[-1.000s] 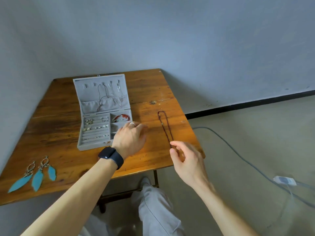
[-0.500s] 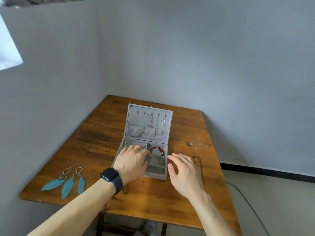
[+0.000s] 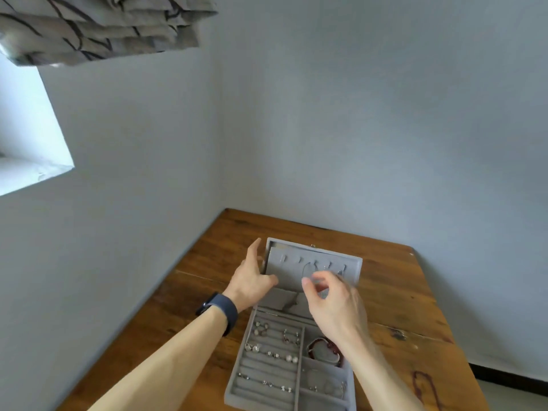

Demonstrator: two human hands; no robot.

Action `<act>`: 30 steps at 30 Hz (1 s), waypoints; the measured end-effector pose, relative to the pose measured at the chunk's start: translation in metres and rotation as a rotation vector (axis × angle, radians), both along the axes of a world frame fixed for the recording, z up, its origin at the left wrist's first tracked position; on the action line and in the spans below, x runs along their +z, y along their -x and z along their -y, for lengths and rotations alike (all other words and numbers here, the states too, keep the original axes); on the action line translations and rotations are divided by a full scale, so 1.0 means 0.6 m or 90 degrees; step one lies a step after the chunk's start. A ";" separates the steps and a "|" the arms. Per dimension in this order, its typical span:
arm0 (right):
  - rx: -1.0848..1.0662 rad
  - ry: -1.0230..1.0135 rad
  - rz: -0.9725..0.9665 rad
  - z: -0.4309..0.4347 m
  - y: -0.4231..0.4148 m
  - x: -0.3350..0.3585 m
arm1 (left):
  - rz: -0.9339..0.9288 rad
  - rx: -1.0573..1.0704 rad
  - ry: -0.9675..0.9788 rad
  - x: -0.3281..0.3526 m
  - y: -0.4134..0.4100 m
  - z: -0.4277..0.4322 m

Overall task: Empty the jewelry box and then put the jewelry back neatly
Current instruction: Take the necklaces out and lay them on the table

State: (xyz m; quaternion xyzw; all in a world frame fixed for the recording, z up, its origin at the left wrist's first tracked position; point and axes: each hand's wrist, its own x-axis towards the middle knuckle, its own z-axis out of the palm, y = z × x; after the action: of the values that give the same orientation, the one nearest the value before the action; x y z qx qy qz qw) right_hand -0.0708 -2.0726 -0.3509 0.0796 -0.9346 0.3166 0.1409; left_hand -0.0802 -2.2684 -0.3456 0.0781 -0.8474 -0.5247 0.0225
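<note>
At the raised lid (image 3: 286,269) of the jewelry box (image 3: 261,397), start from the right hand (image 3: 332,304), poised with thumb and forefinger curled toward each other just in front of the thin chains (image 3: 308,266) hung from the lid's hooks. Cannot tell, through the blur, whether pinching a chain or just short of one. Take one chain only, close under its hook, and lift up and off before drawing away. Avoid pulling straight outward, for fear of snagging the neighbours or dragging the lid forward. Use the left hand (image 3: 252,281), watch (image 3: 219,310) at the wrist, as the brace against that pull, pinching the lid's left edge with thumb on the inner face and forefinger straight along the side. Mind the pocket below the hooks, probably holding the chains' lower ends. Ease those out rather than tugging. Lower down, leave for later the small earrings (image 3: 272,353) in the rolls and the red bracelet (image 3: 321,348) in its compartment, all inside the base. Lay each freed chain straight on the wooden table (image 3: 400,292), apart from the dark necklace (image 3: 424,387) lying right of the box. Judged early in the emptying.
</note>
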 end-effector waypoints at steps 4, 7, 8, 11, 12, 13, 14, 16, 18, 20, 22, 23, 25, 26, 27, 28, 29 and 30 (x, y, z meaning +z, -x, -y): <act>-0.055 -0.031 0.082 0.040 0.038 0.006 | 0.003 -0.032 0.032 -0.017 0.010 0.017; -0.059 0.025 0.106 0.043 0.050 0.013 | -0.010 -0.042 0.029 -0.022 0.003 0.025; -0.058 0.080 0.097 0.038 0.052 0.020 | -0.013 -0.046 0.034 -0.020 0.001 0.027; -0.050 0.232 0.013 0.015 0.051 0.065 | -0.023 -0.062 0.066 -0.017 -0.005 0.030; -0.040 0.262 -0.005 0.009 0.048 0.087 | -0.022 -0.066 0.075 -0.014 -0.008 0.029; -0.027 0.281 -0.013 0.004 0.045 0.110 | -0.019 -0.067 0.086 -0.011 -0.011 0.028; -0.011 0.294 -0.019 0.000 0.039 0.132 | -0.016 -0.064 0.099 -0.006 -0.015 0.025; 0.019 0.305 -0.037 -0.006 0.023 0.176 | -0.016 -0.039 0.108 0.015 -0.024 0.020; 0.020 0.275 -0.056 -0.010 0.002 0.215 | -0.041 -0.023 0.095 0.047 -0.036 0.014; 0.017 0.270 -0.061 -0.014 -0.020 0.251 | -0.086 -0.037 0.098 0.091 -0.052 0.006; 0.024 0.289 -0.062 -0.016 -0.042 0.283 | -0.135 -0.063 0.088 0.140 -0.073 -0.002; 0.026 0.298 -0.062 -0.015 -0.054 0.298 | -0.158 -0.074 0.081 0.165 -0.086 -0.006; 0.028 0.312 -0.066 -0.015 -0.078 0.324 | -0.213 -0.087 0.075 0.209 -0.119 -0.018; 0.031 0.315 -0.072 -0.014 -0.092 0.335 | -0.245 -0.086 0.083 0.228 -0.138 -0.024; 0.034 0.319 -0.076 -0.012 -0.106 0.344 | -0.280 -0.081 0.100 0.244 -0.159 -0.030; 0.038 0.326 -0.077 -0.011 -0.121 0.352 | -0.312 -0.078 0.124 0.258 -0.180 -0.036; 0.043 0.332 -0.075 -0.009 -0.136 0.359 | -0.337 -0.078 0.150 0.268 -0.201 -0.042; 0.047 0.335 -0.073 -0.006 -0.147 0.363 | -0.355 -0.080 0.177 0.274 -0.217 -0.048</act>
State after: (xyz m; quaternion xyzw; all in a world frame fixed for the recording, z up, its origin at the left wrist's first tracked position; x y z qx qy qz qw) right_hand 0.0175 -2.0691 -0.1330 0.0922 -0.8073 0.5482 0.1981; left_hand 0.0499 -2.2397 -0.1811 -0.1250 -0.8751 -0.4057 0.2323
